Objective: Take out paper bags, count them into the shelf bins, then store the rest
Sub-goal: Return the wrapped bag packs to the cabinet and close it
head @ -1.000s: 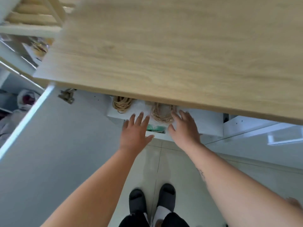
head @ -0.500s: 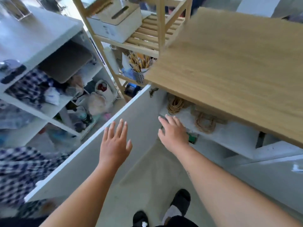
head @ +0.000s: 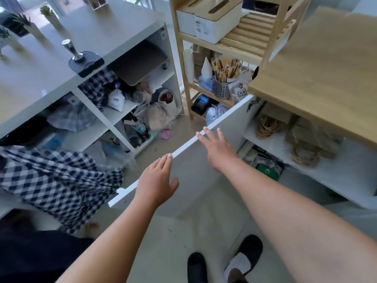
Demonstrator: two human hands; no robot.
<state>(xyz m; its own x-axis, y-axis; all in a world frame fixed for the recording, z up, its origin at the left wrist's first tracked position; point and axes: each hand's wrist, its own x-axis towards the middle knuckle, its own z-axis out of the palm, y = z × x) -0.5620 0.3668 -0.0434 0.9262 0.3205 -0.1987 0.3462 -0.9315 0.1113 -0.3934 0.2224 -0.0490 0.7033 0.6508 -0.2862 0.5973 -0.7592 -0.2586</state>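
with both the left hand (head: 158, 183) and right hand (head: 219, 149) open and empty by the cabinet door (head: 204, 166), the paper bags (head: 310, 139) should be gripped by their stack, not the twine handles.

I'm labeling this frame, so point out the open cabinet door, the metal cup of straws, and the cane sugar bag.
cabinet door (head: 195, 172), head view, on its grey inner face.
metal cup (head: 222, 88), head view, on its perforated side wall.
cane sugar bag (head: 241, 92), head view, on its printed front.
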